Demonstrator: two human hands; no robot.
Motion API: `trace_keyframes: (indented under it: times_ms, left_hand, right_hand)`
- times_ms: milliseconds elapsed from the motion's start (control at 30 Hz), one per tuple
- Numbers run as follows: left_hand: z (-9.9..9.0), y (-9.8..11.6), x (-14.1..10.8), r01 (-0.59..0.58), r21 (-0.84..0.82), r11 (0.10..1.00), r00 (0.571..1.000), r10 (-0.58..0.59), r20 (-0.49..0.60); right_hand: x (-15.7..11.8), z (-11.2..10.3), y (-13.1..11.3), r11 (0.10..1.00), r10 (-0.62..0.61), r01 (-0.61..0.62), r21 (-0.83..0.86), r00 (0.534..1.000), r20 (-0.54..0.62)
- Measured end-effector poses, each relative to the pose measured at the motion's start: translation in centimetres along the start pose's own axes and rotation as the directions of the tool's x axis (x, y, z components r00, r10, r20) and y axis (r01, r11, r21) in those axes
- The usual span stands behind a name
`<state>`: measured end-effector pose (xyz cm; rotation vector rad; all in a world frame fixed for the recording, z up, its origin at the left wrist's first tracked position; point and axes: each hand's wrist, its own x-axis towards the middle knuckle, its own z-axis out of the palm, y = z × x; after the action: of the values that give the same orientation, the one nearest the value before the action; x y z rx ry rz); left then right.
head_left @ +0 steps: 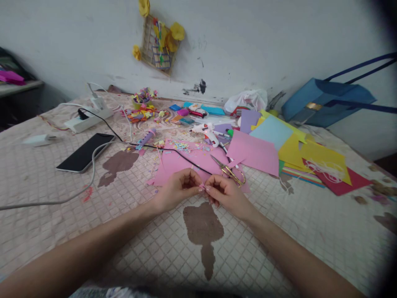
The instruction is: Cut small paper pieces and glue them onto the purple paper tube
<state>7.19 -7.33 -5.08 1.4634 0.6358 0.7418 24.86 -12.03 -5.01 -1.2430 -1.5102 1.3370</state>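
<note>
My left hand point(182, 186) and my right hand point(225, 192) meet at the middle of the table. Both pinch a tiny pink paper piece point(202, 186) between their fingertips; its exact shape is too small to tell. Just beyond the hands lies a pink sheet point(167, 165), with small pastel paper bits point(180, 145) scattered over its far part. Gold-handled scissors point(231, 170) rest at the sheet's right side, near my right hand. A white glue gun point(209, 133) lies farther back.
Coloured papers point(254, 151) spread at the right, near a blue bag point(328, 101). A dark tablet point(87, 152), power strip point(88, 120) and cables occupy the left. A small pot of paper flowers point(144, 97) stands at the back.
</note>
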Motion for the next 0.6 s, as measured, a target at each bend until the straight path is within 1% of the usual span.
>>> trace_keyframes:
  times_ms: [133,233,433,600]
  left_hand:
    - [-0.16,-0.01,-0.05,-0.023,0.102,0.995,1.0,0.023,0.0]
    - [-0.17,0.02,-0.02,-0.011,0.102,0.995,1.0,0.01,0.007]
    - [-0.1,0.0,0.09,0.067,0.003,0.998,0.998,-0.067,-0.005]
    - [-0.05,-0.1,0.2,0.095,-0.14,0.986,0.995,-0.097,-0.006]
  right_hand:
    - [0.09,-0.04,0.06,1.0,0.004,-0.004,-0.013,0.999,-0.033]
    - [0.07,0.02,-0.05,1.0,-0.001,0.001,-0.002,0.999,-0.043]
    - [-0.04,0.14,-0.26,1.0,-0.018,0.018,0.001,0.999,-0.037]
    - [0.04,0.18,-0.14,0.999,-0.006,0.007,0.043,1.0,-0.021]
